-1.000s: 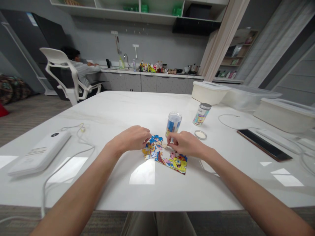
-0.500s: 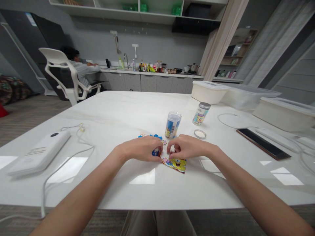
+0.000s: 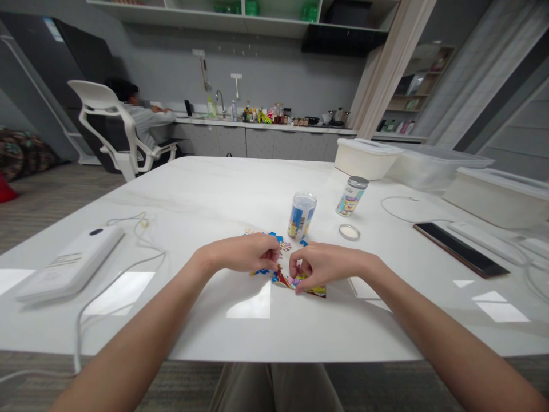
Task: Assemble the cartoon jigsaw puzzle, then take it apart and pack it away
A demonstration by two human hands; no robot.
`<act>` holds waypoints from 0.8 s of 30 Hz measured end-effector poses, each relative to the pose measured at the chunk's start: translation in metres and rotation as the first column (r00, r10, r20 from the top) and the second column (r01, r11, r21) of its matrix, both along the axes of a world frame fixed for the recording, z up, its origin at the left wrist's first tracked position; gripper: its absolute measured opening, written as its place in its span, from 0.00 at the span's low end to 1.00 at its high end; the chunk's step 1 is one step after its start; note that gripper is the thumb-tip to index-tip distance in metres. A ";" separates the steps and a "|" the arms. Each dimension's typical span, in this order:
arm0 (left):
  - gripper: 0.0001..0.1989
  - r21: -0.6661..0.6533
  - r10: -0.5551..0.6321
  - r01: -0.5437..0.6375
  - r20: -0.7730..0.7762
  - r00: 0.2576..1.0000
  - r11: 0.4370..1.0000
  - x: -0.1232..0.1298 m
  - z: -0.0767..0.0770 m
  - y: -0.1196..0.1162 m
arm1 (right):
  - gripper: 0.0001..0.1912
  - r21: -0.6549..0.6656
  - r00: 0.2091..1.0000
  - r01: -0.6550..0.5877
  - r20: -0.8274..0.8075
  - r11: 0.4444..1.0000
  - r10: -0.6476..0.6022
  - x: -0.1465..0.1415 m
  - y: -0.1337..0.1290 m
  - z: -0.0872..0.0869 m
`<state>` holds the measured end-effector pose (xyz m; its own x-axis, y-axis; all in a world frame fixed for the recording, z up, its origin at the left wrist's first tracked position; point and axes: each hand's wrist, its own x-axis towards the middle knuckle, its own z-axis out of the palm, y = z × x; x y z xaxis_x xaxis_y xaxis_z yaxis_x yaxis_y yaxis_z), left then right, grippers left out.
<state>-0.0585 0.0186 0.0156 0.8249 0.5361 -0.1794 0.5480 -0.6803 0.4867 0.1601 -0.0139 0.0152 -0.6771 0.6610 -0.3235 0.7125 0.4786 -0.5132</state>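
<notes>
Cardboard jigsaw pieces [image 3: 281, 278] with bright cartoon print lie in a loose, low cluster on the table, directly under both hands. Left hand [image 3: 246, 254]: narrow, fingers curled down at the cluster's left side. Right hand [image 3: 326, 264]: narrow too, fingers bunched over its right side. Fingertips of the two hands nearly meet over the middle. Can't tell if either hand is pinching a piece; the fingers hide that.

Risk, as judged: glossy white stone tabletop [image 3: 193, 194] looks slick, so sideways pressure could slide pieces apart. Lifting one edge could split the joined section with yellow cartoon sponge art [image 3: 315, 292], poking out at about 5 o'clock from the cluster. Loose blue-printed pieces [image 3: 274, 236] at 12 o'clock could get nudged away or covered by the hands. Right knuckles are near the clear cylindrical canister with blue-and-white label [image 3: 302, 216] at 1 o'clock; a knock could tip it onto the pieces.

Further out: round clear lid [image 3: 349, 232] at 2 o'clock, small silver-capped cartoon-label canister [image 3: 351, 196] beyond it, black smartphone [image 3: 461, 250] at 3 o'clock, white rectangular power bank [image 3: 71, 266] at 9 o'clock. White plastic storage box [image 3: 366, 158] sits at the far edge, around 1 o'clock. Far back, a seated person [image 3: 146, 121] in a white office chair [image 3: 109, 129] at 11 o'clock.
</notes>
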 end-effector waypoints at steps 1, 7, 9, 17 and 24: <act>0.03 0.008 0.018 -0.018 0.004 1.000 1.000 -0.002 0.002 0.001 | 0.16 -0.005 1.000 -0.002 -0.001 1.000 0.002 0.000 0.000 0.000; 0.07 0.005 -0.054 0.054 0.032 0.998 0.999 -0.001 -0.001 0.002 | 0.15 0.012 1.000 -0.012 0.002 1.000 0.012 0.001 0.000 0.000; 0.04 0.026 -0.125 0.123 0.043 0.991 0.992 0.004 -0.006 0.000 | 0.15 0.025 1.000 -0.022 -0.002 0.999 0.022 0.002 0.000 -0.001; 0.03 0.017 -0.033 0.033 0.035 0.999 0.999 0.003 -0.004 -0.001 | 0.15 0.005 1.000 -0.012 -0.003 1.000 0.012 0.003 0.000 -0.001; 0.04 0.010 -0.045 0.044 0.168 0.985 0.999 0.004 -0.006 0.003 | 0.19 0.174 0.991 0.108 -0.093 0.979 -0.093 -0.004 0.002 -0.007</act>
